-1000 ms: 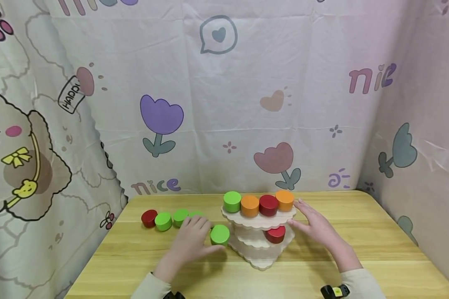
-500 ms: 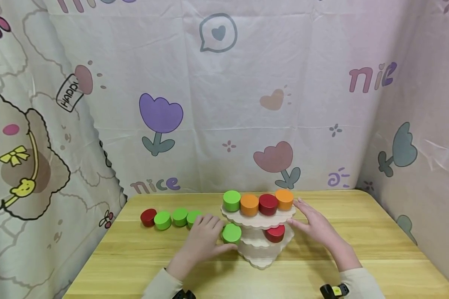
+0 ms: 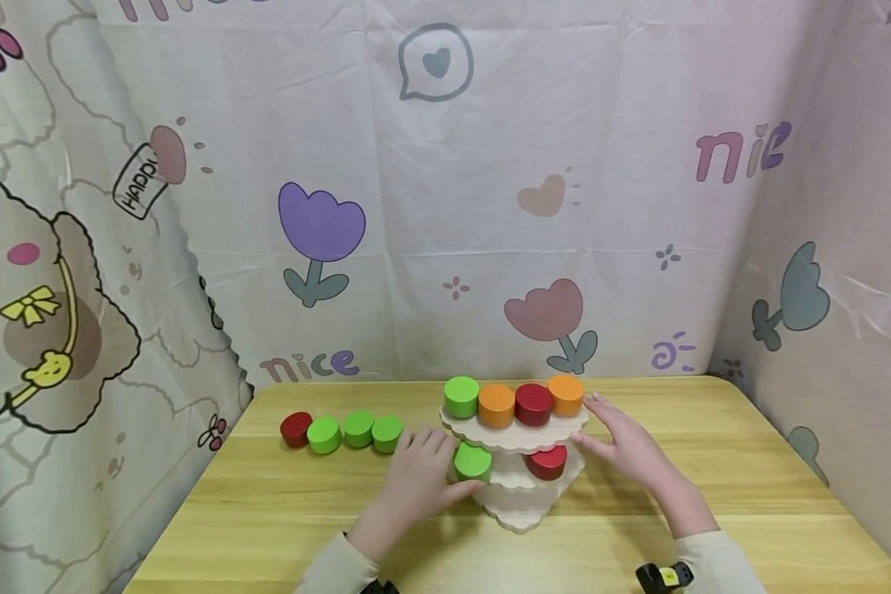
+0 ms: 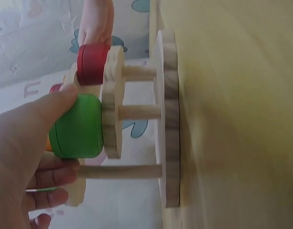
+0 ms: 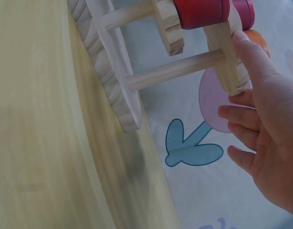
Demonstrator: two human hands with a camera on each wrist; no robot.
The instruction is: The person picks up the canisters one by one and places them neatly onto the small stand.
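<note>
A wooden stand [image 3: 518,517] with scalloped tiers on dowels is on the table. My left hand [image 3: 419,478] pinches a green round block [image 4: 82,126] between thumb and fingers. In the left wrist view that block's flat side is right at the middle tier [image 4: 113,138]. A red block [image 3: 548,464] sits on the same tier, further right. On the top tier stand a green block [image 3: 461,398], an orange one [image 3: 496,406], a dark red one [image 3: 534,405] and another orange one [image 3: 567,396]. My right hand [image 3: 631,445] grips the top tier's right edge, thumb [image 5: 251,55] on its rim.
Left of the stand, a red block [image 3: 296,430] and three green blocks, the nearest green block [image 3: 388,434] close to my left hand, form a row on the wooden table [image 3: 252,511]. A printed curtain [image 3: 431,181] hangs behind the table and along both sides.
My left hand has carried the green block rightward from beside the stand to the left end of the middle tier. My right hand has stayed at the top tier's edge.
</note>
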